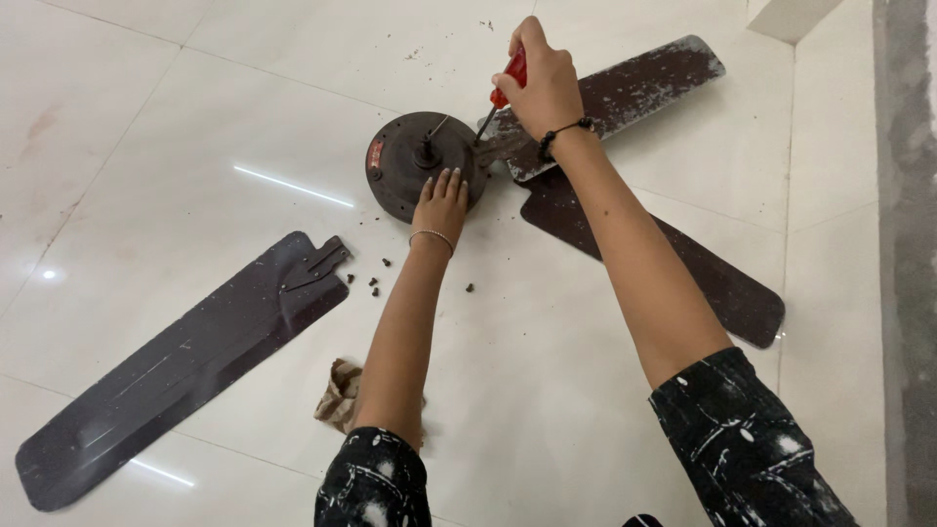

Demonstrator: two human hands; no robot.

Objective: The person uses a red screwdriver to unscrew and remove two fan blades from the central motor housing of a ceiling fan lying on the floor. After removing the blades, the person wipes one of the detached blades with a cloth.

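Observation:
A dark brown ceiling fan motor hub (pixel 405 161) lies on the white tiled floor. My left hand (pixel 442 200) rests flat on the hub's near rim. My right hand (pixel 540 80) grips a red-handled screwdriver (pixel 509 76), its tip set down where a blade bracket meets the hub. Two brown blades stay at the hub: one (pixel 634 93) runs to the upper right, the other (pixel 673 259) to the lower right. A third blade (pixel 185 366) lies detached at the lower left.
Several small dark screws (pixel 373 283) lie scattered on the floor between the loose blade and the hub. A crumpled brown cloth (pixel 337 395) sits beside my left forearm. A white block (pixel 786 15) stands at the top right, and a grey strip (pixel 908 244) runs along the right edge.

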